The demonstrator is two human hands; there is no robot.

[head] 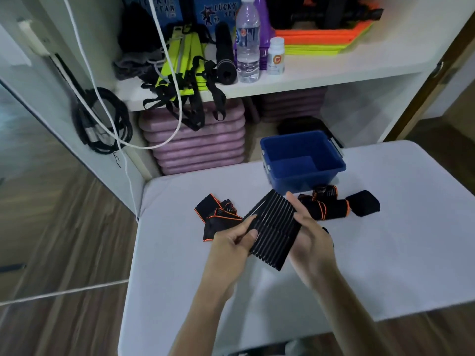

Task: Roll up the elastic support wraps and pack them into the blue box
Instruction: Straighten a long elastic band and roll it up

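Fingers (250, 231) of both hands pinch the ribbed black wrap (273, 231) near the blue box (303, 160); stretchy cloth could spring loose if rolled slackly.

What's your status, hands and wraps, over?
Both hands, left hand and right hand, hold ribbed wrap flat, unrolled. Blue box holds no wraps. Other wraps lie before box. Path clear.
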